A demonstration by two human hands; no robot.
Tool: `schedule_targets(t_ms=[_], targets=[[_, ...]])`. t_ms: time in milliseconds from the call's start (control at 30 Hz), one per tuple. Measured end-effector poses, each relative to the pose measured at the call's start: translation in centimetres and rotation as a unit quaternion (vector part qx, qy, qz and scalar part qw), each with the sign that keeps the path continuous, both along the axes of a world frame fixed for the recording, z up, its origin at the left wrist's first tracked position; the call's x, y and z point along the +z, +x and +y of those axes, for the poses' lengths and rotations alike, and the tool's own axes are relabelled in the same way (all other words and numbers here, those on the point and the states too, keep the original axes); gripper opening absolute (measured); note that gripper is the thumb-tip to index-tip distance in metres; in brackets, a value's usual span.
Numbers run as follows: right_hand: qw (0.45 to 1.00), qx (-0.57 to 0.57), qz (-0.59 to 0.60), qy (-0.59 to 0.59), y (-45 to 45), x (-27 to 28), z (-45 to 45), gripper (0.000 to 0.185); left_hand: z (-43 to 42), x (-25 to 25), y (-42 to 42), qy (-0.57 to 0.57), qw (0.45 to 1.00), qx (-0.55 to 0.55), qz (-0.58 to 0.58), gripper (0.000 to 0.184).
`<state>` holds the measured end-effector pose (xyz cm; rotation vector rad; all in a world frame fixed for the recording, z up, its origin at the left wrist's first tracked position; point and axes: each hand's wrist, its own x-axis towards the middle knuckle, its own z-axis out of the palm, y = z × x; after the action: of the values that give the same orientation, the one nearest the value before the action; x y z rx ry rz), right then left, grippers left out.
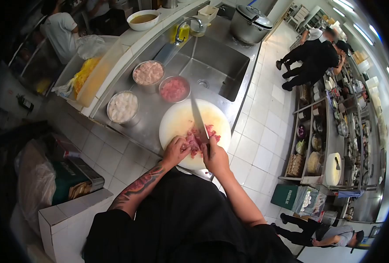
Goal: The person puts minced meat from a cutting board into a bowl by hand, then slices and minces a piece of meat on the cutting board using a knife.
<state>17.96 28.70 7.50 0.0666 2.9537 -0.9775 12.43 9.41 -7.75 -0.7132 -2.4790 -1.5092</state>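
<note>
A round white cutting board [173,120] lies on the steel counter in front of me, with raw red meat [193,143] in pieces on it. My right hand [215,156] is closed around the handle of a large knife [198,115], whose blade points away from me across the meat. With curled fingers, my left hand [177,151] presses on the meat just left of the blade. Beyond the board stand a metal bowl of red meat [174,89], a bowl of paler minced meat [148,72] and a bowl of whitish pieces [123,107].
A steel sink [220,65] with a tap [179,37] lies ahead. A big lidded pot [250,25] and a bowl of brownish liquid [142,20] stand farther back. A plastic bin [100,83] adjoins the counter at left. Several people and stocked shelves [313,131] are around.
</note>
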Motion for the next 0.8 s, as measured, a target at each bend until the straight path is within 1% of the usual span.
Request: schedule_targets(t_ms=[33, 67, 100, 133, 167, 200, 233, 267, 300, 333, 367, 400, 433, 467, 500, 533, 567, 600, 633, 667, 700, 733, 767, 800], targets=[[0.998, -0.038, 0.038, -0.041, 0.4, 0.8, -0.5, 0.024, 0.0, 0.1, 0.0, -0.001, 1.000, 0.002, -0.001, 0.028], [0.998, -0.049, 0.020, -0.027, 0.6, -0.7, -0.4, 0.026, -0.1, 0.1, 0.2, -0.004, 1.000, 0.004, -0.002, 0.028], [0.998, -0.048, 0.020, -0.027, 0.4, -3.4, 0.1, 0.026, -0.1, 0.0, 0.3, -0.004, 1.000, 0.005, -0.002, 0.028], [0.999, -0.019, -0.024, 0.014, 0.0, -6.4, 0.9, 0.027, 0.0, -0.1, 0.3, 0.013, 0.999, 0.000, -0.039, 0.028], [0.996, 0.009, -0.067, 0.054, -0.2, -7.9, 1.6, 0.028, 0.0, -0.1, 0.3, 0.029, 0.997, -0.007, -0.075, 0.028], [0.995, 0.023, -0.076, 0.058, -1.0, -6.8, 2.0, 0.031, 0.1, 0.0, -0.1, 0.029, 0.997, -0.004, -0.072, 0.028], [0.998, 0.045, -0.044, 0.026, -1.7, -5.4, 2.3, 0.030, -0.1, 0.0, 0.3, 0.014, 0.998, -0.004, -0.055, 0.028], [0.999, 0.023, -0.022, 0.014, -1.7, -4.0, 2.3, 0.030, -0.2, 0.0, 0.2, 0.001, 0.999, -0.005, -0.034, 0.028], [1.000, 0.001, 0.000, 0.004, -1.4, -0.3, 1.5, 0.030, -0.1, -0.1, 0.0, 0.002, 0.999, -0.005, -0.035, 0.028], [1.000, 0.001, -0.001, 0.006, -1.1, 0.6, 1.2, 0.030, 0.0, -0.3, 0.0, -0.001, 1.000, 0.002, -0.016, 0.028], [0.999, -0.038, 0.012, -0.020, -0.5, 1.2, 0.8, 0.029, 0.0, -0.6, 0.1, -0.005, 1.000, 0.009, 0.001, 0.028], [0.996, -0.076, 0.026, -0.046, 0.1, 1.3, 0.5, 0.028, -0.2, -0.5, 0.3, -0.005, 1.000, 0.010, 0.000, 0.028], [0.996, -0.074, 0.027, -0.045, 0.2, -1.2, 0.9, 0.028, -0.1, 0.0, 0.3, 0.008, 0.999, 0.003, -0.040, 0.028], [0.999, -0.038, -0.019, -0.012, 0.0, -5.8, 1.7, 0.028, 0.0, 0.2, 0.3, 0.021, 0.997, -0.006, -0.078, 0.028], [0.998, -0.005, -0.067, 0.020, 0.1, -8.7, 2.2, 0.028, 0.0, 0.2, 0.5, 0.021, 0.997, -0.008, -0.079, 0.028], [0.997, 0.004, -0.082, 0.010, -0.8, -8.5, 2.7, 0.027, 0.1, 0.2, 0.3, 0.013, 0.997, -0.004, -0.071, 0.029], [0.998, 0.037, -0.033, -0.043, -1.7, -8.2, 3.7, 0.026, -0.1, 0.1, 0.3, 0.003, 0.998, 0.001, -0.066, 0.029], [0.998, 0.029, -0.054, -0.011, -1.6, -5.1, 3.1, 0.026, -0.4, 0.1, 1.0, -0.002, 0.997, -0.003, -0.072, 0.029], [0.997, 0.022, -0.067, 0.025, -1.9, -1.3, 2.6, 0.026, -0.4, 0.2, 0.6, -0.005, 0.999, -0.001, -0.042, 0.029], [0.997, 0.020, -0.067, 0.026, -1.5, 0.8, 2.2, 0.026, -0.1, 0.2, 0.2, -0.006, 1.000, 0.002, -0.012, 0.029], [0.999, -0.021, -0.029, -0.018, -0.9, 2.4, 1.3, 0.026, 0.0, 0.2, -0.1, -0.004, 1.000, 0.003, -0.013, 0.029], [0.996, -0.062, 0.007, -0.063, -0.1, 2.8, 0.6, 0.026, 0.0, 0.2, 0.1, -0.012, 1.000, 0.005, -0.008, 0.029], [0.996, -0.061, 0.005, -0.063, 0.4, 0.5, 0.4, 0.026, -0.2, 0.2, 0.2, -0.020, 1.000, 0.007, -0.001, 0.029], [0.999, -0.037, -0.039, -0.001, 0.5, -3.7, 0.7, 0.027, -0.2, 0.1, 0.1, -0.019, 1.000, 0.008, -0.001, 0.029]])
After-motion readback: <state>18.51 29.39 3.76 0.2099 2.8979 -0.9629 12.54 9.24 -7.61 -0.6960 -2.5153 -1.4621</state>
